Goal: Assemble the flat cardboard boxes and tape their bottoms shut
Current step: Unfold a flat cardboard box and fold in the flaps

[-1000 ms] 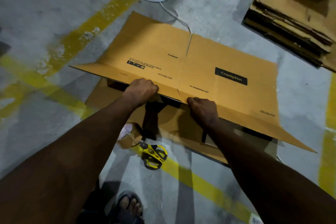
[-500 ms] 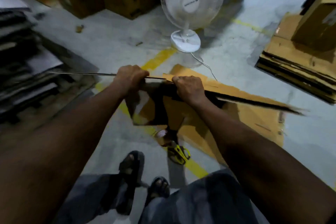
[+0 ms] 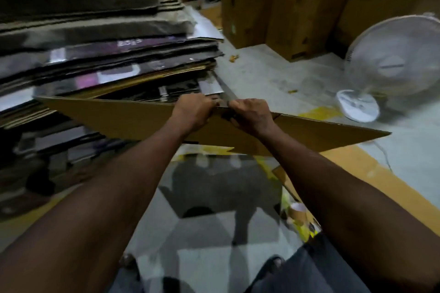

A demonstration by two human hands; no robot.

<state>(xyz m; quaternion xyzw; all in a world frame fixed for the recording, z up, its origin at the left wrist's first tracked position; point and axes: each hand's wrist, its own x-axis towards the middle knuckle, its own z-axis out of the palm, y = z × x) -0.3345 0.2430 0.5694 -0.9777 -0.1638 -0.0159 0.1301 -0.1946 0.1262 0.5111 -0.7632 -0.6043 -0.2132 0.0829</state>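
A flat brown cardboard box (image 3: 119,116) hangs in the air in front of me, its plain face toward me, stretching from the left stack to the right. My left hand (image 3: 194,109) grips its top edge near the middle. Right beside it, my right hand (image 3: 252,114) grips the same edge, knuckles up. A roll of brown tape (image 3: 297,211) lies on the floor beside my right forearm, blurred. More flat cardboard (image 3: 362,173) lies on the floor beyond my right arm.
A tall stack of flattened cartons (image 3: 95,54) fills the left side. Assembled brown boxes (image 3: 285,7) stand at the back. A white table fan (image 3: 390,64) stands on the floor at right, with its cord trailing. My feet in sandals show at the bottom.
I have lifted the flat box off the floor and turned left toward the stack. My hands have come closer together on its top edge. The view is now blurred by motion.
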